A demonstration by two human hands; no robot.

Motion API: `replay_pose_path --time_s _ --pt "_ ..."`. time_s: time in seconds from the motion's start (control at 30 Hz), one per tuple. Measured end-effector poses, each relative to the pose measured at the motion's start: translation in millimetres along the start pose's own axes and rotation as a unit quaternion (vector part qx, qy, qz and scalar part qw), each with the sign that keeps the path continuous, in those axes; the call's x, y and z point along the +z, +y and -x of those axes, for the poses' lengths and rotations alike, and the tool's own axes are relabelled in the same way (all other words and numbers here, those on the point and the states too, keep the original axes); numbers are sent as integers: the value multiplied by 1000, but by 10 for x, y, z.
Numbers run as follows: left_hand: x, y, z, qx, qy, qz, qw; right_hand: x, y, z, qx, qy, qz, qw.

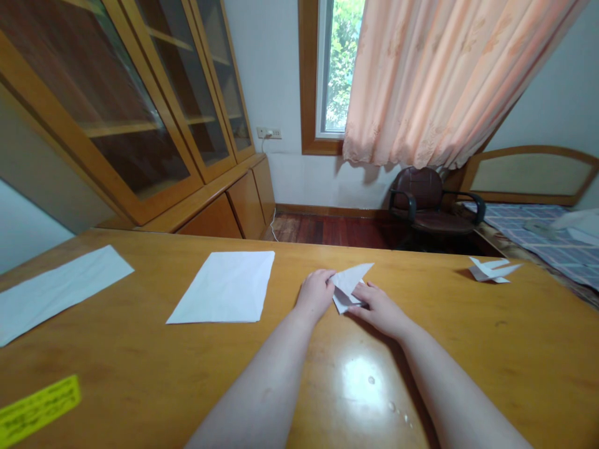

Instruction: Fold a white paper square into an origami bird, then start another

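A partly folded sheet of white paper [349,279] lies on the wooden table between my two hands, with one pointed flap raised toward the upper right. My left hand [317,292] grips its left edge, fingers curled closed. At the right side, my right hand [380,307] has its fingers reaching in under the raised flap and its thumb along the near edge. That hand looks closed on the paper, though some fingertips are hidden by the flap. Left of my hands rests a stack of square white paper [224,287].
A folded white paper figure [492,269] stands at the table's [187,386] right. A long white paper strip [60,290] lies far left, with a yellow label [40,408] nearer me. Beyond the far edge are a brown armchair [421,199], a glass-door cabinet [187,93] and a bed [538,231].
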State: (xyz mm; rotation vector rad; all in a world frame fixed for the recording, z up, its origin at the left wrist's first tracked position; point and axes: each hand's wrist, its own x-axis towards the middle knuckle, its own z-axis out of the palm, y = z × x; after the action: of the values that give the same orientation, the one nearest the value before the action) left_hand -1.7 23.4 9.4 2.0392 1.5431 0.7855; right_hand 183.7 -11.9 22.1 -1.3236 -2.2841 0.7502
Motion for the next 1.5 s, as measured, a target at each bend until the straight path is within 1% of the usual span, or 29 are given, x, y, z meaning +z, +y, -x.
replay_pose_path --time_s 0.13,0.37,0.5,0.6,0.7,0.8,1.07,1.27,1.4,1.5 --pt "13 -20 6 27 -15 10 999 -13 9 -4 0 13 -19 1000" --pt "24 -6 22 33 -29 -23 999 10 31 14 31 24 -76 996" --pt "32 -19 21 41 -33 -42 998 19 35 21 37 42 -110 992" --pt "42 -43 18 55 -38 -54 996 41 70 21 78 72 -92 990" --pt "51 -61 17 60 -42 -63 995 61 115 22 126 121 -58 983" --pt "56 -66 20 58 -43 -66 995 65 142 23 139 154 -51 977" --pt "43 -42 22 48 -47 -66 996 70 148 27 141 145 -58 977" --pt "37 -30 20 41 -50 -67 996 66 164 37 129 174 -64 974" --pt "38 -36 18 47 -45 -64 996 67 172 27 153 180 -35 971" --pt "42 -43 18 48 -44 -65 996 75 182 18 158 185 -24 970"
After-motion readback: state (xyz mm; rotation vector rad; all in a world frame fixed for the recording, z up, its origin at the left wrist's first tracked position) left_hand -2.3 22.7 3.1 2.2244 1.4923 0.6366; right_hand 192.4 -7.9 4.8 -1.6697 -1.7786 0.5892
